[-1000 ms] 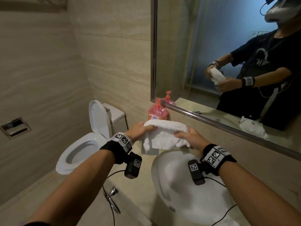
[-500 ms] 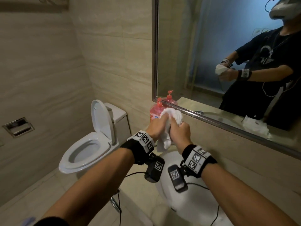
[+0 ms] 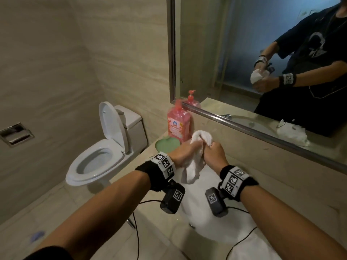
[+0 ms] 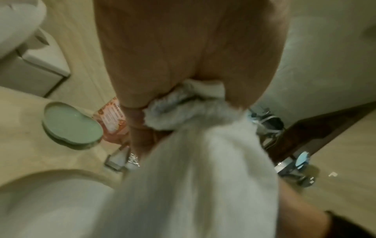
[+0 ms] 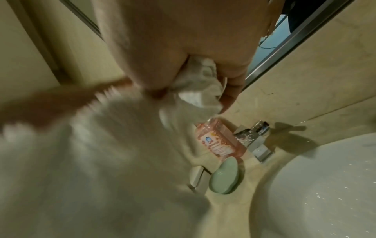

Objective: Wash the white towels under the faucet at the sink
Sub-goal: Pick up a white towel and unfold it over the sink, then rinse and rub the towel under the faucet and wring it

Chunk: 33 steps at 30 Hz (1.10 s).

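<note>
Both my hands hold one white towel (image 3: 195, 162) bunched up above the white sink (image 3: 210, 228). My left hand (image 3: 183, 152) grips its left side and my right hand (image 3: 213, 153) grips its right side, fists close together. The towel's top loops over my fists and its tail hangs down toward the basin. In the left wrist view the towel (image 4: 203, 169) spills out of my left hand (image 4: 183, 99). The right wrist view shows my right hand (image 5: 203, 83) curled round the towel (image 5: 114, 153), with the chrome faucet (image 5: 254, 141) beyond. A second white towel appears only as a reflection (image 3: 292, 131) in the mirror.
A pink soap bottle (image 3: 179, 122) and a green soap dish (image 3: 167, 145) stand on the counter left of the sink. A toilet (image 3: 105, 147) with its lid up is further left. The mirror (image 3: 262, 53) runs along the wall behind the counter.
The towel was spread wide between my hands a second ago. My hands have come together and bunched it, and they now sit lower over the sink.
</note>
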{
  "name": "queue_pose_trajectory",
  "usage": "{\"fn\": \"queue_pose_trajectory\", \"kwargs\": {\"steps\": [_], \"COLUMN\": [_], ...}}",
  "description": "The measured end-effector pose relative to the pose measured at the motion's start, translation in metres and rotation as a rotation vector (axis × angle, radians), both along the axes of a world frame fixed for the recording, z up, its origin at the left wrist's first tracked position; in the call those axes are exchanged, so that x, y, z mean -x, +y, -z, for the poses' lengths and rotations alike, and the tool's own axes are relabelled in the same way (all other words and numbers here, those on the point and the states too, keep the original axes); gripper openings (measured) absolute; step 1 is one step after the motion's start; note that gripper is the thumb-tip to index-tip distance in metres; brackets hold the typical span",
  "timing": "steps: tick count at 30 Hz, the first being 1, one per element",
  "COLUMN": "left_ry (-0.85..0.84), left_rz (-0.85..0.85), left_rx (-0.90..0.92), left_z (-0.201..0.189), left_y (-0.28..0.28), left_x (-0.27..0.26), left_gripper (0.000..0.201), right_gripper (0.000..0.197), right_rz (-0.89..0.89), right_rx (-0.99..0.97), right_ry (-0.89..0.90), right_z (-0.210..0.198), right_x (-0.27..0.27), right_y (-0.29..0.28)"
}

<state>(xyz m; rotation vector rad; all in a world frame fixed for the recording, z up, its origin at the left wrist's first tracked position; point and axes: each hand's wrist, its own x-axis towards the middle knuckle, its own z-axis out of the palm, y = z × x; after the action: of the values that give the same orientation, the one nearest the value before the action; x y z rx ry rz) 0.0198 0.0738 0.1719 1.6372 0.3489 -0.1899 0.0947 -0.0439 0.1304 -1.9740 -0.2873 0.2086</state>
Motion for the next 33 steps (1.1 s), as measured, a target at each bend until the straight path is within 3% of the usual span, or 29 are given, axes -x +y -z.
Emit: {"fn": "queue_pose_trajectory", "kwargs": {"steps": [1, 4, 7, 9, 12, 13, 16, 19, 22, 25, 28, 33], "left_ry": [0.044, 0.116, 0.118, 0.134, 0.135, 0.132, 0.151, 0.188, 0.219, 0.261, 0.225, 0.057], "left_rz": [0.056, 0.247, 0.276, 0.24, 0.173, 0.158, 0.101, 0.16, 0.292, 0.303, 0.299, 0.284], "left_rx": [-0.075, -0.571, -0.754, -0.671, -0.438, -0.392, -0.276, -0.422, -0.629, -0.601, -0.538, -0.471], "left_z": [0.009, 0.037, 0.071, 0.09, 0.117, 0.124, 0.144, 0.169, 0.193, 0.211, 0.222, 0.232], "left_y": [0.001, 0.016, 0.033, 0.039, 0.041, 0.039, 0.035, 0.038, 0.042, 0.047, 0.054, 0.061], "left_x": [-0.001, -0.003, -0.004, -0.007, -0.017, -0.022, -0.041, -0.067, -0.089, -0.109, -0.129, -0.148], "left_gripper": [0.041, 0.049, 0.049, 0.054, 0.053, 0.047, 0.035, 0.045, 0.045, 0.052, 0.056, 0.039], "right_gripper": [0.02, 0.012, 0.038, 0.043, 0.071, 0.069, 0.034, 0.021, 0.02, 0.032, 0.044, 0.049], "right_rz": [-0.075, -0.279, -0.413, -0.497, -0.452, -0.43, -0.474, -0.558, -0.493, -0.334, -0.333, -0.246], "right_rx": [0.067, 0.212, 0.243, 0.265, 0.381, 0.39, 0.479, 0.632, 0.596, 0.457, 0.403, 0.355], "right_ry": [-0.014, -0.094, -0.035, 0.102, 0.171, 0.184, 0.238, 0.255, 0.284, 0.303, 0.285, 0.277], "right_z": [0.004, 0.018, 0.037, 0.049, 0.071, 0.078, 0.093, 0.104, 0.114, 0.124, 0.136, 0.151], "right_x": [-0.004, -0.009, -0.02, -0.025, -0.037, -0.043, -0.064, -0.089, -0.118, -0.143, -0.158, -0.167], "right_y": [-0.009, -0.034, -0.056, -0.066, -0.07, -0.07, -0.067, -0.06, -0.046, -0.025, -0.002, 0.015]}}
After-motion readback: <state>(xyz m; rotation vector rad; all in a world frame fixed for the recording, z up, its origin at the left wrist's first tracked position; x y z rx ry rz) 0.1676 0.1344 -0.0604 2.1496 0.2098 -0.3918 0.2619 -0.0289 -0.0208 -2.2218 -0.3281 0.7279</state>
